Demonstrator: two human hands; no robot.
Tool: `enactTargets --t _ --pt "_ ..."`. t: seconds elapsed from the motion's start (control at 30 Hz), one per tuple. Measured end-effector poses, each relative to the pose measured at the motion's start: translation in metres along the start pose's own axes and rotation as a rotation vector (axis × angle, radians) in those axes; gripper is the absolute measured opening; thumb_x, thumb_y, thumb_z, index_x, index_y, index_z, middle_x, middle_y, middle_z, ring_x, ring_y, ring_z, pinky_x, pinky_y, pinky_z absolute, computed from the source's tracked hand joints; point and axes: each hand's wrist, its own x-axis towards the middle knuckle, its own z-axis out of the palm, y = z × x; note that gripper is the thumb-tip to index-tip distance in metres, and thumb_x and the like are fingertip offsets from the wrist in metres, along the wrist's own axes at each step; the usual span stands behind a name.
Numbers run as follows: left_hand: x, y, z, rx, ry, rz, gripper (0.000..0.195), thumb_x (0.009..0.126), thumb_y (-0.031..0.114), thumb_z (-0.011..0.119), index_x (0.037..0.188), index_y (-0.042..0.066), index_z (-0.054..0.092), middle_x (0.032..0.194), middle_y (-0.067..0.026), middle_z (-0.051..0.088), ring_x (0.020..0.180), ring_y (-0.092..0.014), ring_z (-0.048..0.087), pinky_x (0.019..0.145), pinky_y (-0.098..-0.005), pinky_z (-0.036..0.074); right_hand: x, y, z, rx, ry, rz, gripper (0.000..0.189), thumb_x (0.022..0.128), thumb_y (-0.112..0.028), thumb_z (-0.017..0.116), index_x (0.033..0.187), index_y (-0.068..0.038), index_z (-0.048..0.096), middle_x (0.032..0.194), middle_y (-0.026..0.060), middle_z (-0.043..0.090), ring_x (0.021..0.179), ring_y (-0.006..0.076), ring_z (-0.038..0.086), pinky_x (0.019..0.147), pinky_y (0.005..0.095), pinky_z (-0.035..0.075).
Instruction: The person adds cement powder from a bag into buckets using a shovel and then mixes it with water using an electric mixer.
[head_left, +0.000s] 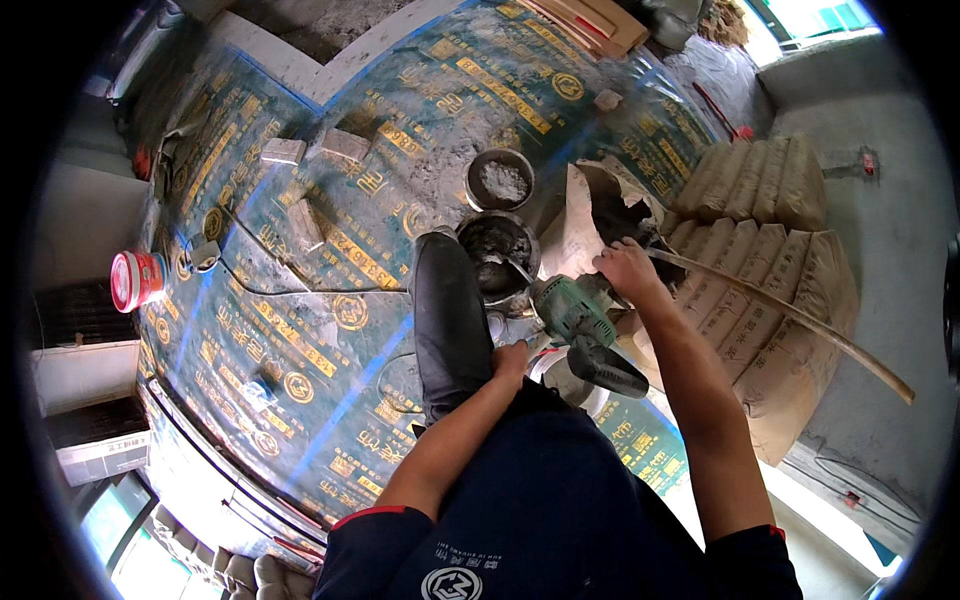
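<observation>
A green handheld power mixer (574, 309) with a black rear handle (607, 367) lies tilted in front of my body. Its metal shaft reaches into a bucket of dark grey mortar (495, 251). My left hand (511, 360) is closed around a side grip, close to my knee. On the machine's other side, my right hand (628, 268) appears wrapped around the opposite grip, which the fingers mostly hide. Just beyond that hand stands a torn-open paper cement bag (574, 225). A wooden pole (787, 311) slants away from beside the right wrist.
Another bucket (501, 180) holds pale powder, and a white bucket (574, 379) stands beneath the mixer. Stacked cement bags (787, 300) line the right wall. Bricks (306, 225), a power cable (337, 290) and a red-and-white pail (136, 280) rest on the printed floor sheeting (360, 330).
</observation>
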Motion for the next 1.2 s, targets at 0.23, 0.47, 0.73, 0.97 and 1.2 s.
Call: enactTargets --t 0.23,0.47,0.73,0.97,1.2 --pt "0.012 -0.01 0.017 -0.224 0.103 -0.016 0.035 0.076 0.028 0.047 0.072 -0.003 0.062 0.067 -0.019 0.059 0.057 -0.029 0.056 0.054 -0.0403 0.041 0.024 0.003 -0.014 -0.068 -0.025 -0.089 0.006 0.07 -0.012 0.054 0.068 -0.016 0.057 0.074 0.0017 0.059 0.083 0.0174 0.057 0.079 0.0324 0.038" --pt "0.004 0.001 0.004 -0.217 0.045 -0.118 0.041 0.073 0.034 0.05 0.081 -0.004 0.064 0.086 -0.0247 0.061 0.084 -0.036 0.06 0.074 -0.0414 0.043 0.012 0.004 -0.01 -0.004 -0.026 -0.052 0.005 0.07 -0.011 0.054 0.07 -0.015 0.057 0.076 0.0026 0.059 0.083 0.0188 0.057 0.08 0.0337 0.039" --pt "0.004 0.003 -0.006 -0.205 0.087 -0.007 0.031 0.072 0.028 0.055 0.066 -0.002 0.06 0.054 -0.0143 0.054 0.042 -0.025 0.051 0.042 -0.0394 0.036 -0.032 0.003 0.024 0.15 -0.081 0.128 0.006 0.073 -0.01 0.05 0.075 -0.014 0.055 0.078 0.0049 0.058 0.087 0.0223 0.055 0.083 0.0352 0.038" --pt "0.014 -0.012 -0.013 -0.062 0.119 0.198 0.028 0.069 0.027 0.06 0.068 -0.001 0.062 0.058 -0.0144 0.057 0.05 -0.026 0.054 0.05 -0.0393 0.04 -0.076 -0.02 0.054 0.276 -0.124 0.297 0.011 0.073 -0.012 0.049 0.08 -0.014 0.057 0.08 0.0047 0.059 0.085 0.0228 0.057 0.082 0.0362 0.039" --pt "0.003 -0.007 -0.032 0.029 0.125 0.229 0.031 0.064 0.025 0.062 0.067 -0.006 0.061 0.067 -0.0223 0.06 0.063 -0.03 0.06 0.06 -0.0399 0.044 -0.106 -0.05 0.084 0.358 -0.052 0.418 0.016 0.071 -0.01 0.052 0.085 -0.015 0.058 0.086 0.005 0.059 0.091 0.0238 0.055 0.081 0.0364 0.039"
